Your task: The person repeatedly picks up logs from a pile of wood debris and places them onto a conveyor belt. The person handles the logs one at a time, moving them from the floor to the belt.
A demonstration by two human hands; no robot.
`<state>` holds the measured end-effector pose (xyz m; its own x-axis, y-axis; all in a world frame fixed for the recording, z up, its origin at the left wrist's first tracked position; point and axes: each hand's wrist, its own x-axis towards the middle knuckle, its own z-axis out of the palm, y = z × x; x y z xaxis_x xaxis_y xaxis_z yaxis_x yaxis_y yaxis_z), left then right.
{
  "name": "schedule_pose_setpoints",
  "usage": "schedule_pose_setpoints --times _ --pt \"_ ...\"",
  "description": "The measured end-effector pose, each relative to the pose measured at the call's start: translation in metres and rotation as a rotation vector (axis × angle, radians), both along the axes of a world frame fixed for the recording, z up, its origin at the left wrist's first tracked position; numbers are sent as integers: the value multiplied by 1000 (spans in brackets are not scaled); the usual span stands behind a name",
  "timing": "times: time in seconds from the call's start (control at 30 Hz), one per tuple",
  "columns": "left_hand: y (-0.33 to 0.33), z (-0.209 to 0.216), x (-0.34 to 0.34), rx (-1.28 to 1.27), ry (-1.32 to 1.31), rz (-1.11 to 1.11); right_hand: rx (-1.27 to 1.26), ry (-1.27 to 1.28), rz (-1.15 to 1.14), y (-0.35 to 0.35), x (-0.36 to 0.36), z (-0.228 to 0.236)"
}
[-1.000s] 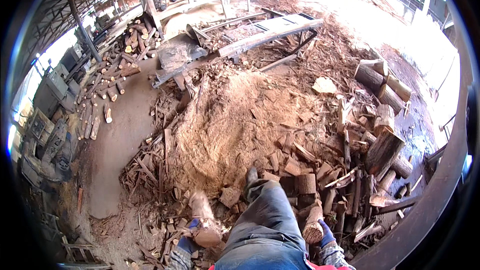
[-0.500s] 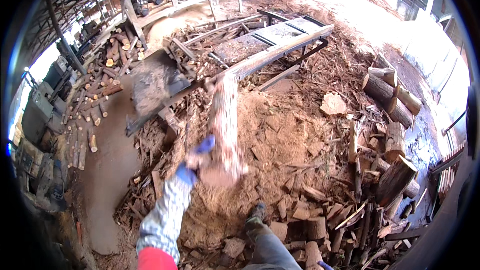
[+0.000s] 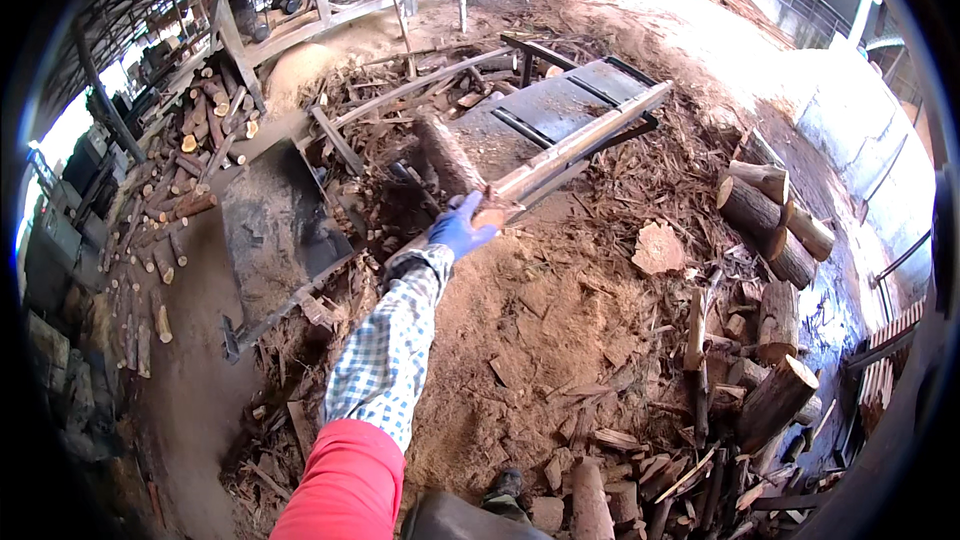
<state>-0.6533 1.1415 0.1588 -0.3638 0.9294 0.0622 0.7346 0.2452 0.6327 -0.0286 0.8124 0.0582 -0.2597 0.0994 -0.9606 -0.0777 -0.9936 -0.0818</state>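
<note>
A thick bark-covered log (image 3: 446, 156) lies across the wooden rail (image 3: 590, 145) of a low metal-topped bed (image 3: 565, 105), its pale cut end toward me. At that near end is my left hand (image 3: 460, 227), in a blue glove, with the arm stretched forward. Its fingers are spread against the log's end and do not wrap round it. My right hand is out of view.
Sawdust and bark chips cover the ground (image 3: 540, 340) before me. Cut logs (image 3: 765, 210) and split pieces (image 3: 640, 480) lie to my right. A dark metal plate (image 3: 270, 210) slopes at the left, with a log pile (image 3: 200, 130) beyond it.
The log has gone from leaning steeply near me to lying farther off over the rail. My left hand has moved forward with it. A blue fingertip-like bit at the lower edge is gone.
</note>
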Motion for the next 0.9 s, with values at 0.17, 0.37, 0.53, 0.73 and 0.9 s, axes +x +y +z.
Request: schedule_pose_setpoints --times 0.17,0.37,0.53,0.73,0.9 --pt "-68 -25 42 501 -127 74 -9 96 146 19 -63 38" --pt "-340 -101 56 -729 -903 -470 173 275 471 67 -229 150" --pt "-412 -46 39 -324 -1557 -328 428 463 824 103 -346 145" --pt "-351 12 -34 157 -1970 462 1186 255 1063 101 -547 150" --pt "-330 -43 -84 322 -1984 602 1260 203 953 98 -590 101"
